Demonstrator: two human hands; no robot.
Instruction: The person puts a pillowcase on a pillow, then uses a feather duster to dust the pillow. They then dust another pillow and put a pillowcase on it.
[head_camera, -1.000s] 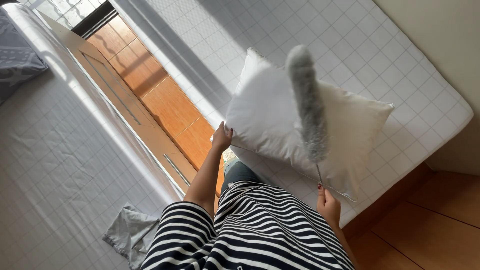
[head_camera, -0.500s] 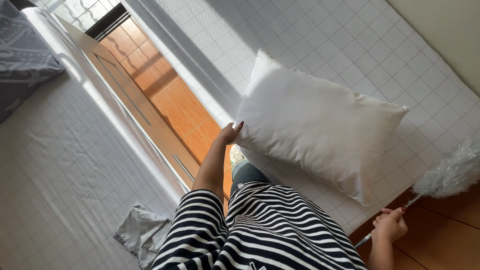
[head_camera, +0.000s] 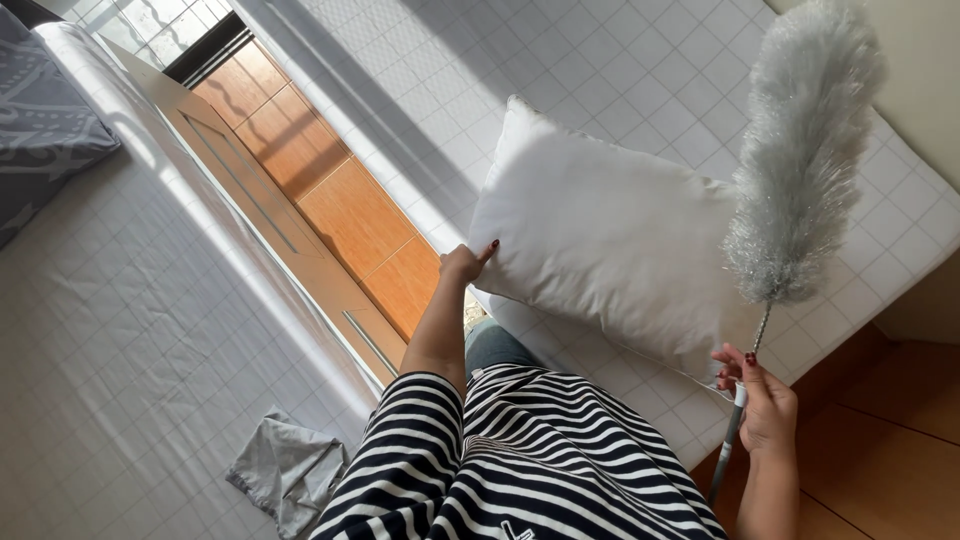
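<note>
A plump white pillow (head_camera: 610, 235) lies on a white quilted mattress (head_camera: 600, 70) at the centre right. My left hand (head_camera: 463, 263) presses against the pillow's near left edge, fingers on the fabric. My right hand (head_camera: 765, 400) grips the thin handle of a fluffy grey feather duster (head_camera: 800, 150). The duster's head stands upright over the pillow's right end, close to or touching it. My striped black and white top fills the bottom of the view.
A second white quilted mattress (head_camera: 130, 330) lies to the left, with a grey patterned pillow (head_camera: 45, 120) at its far end and a crumpled grey cloth (head_camera: 285, 470) near me. A strip of orange wooden floor (head_camera: 340, 210) and a wooden bed rail run between the mattresses.
My right hand has swung the duster from low at the right, off the bed, back up over the pillow's right end. My left hand stays on the pillow's edge.
</note>
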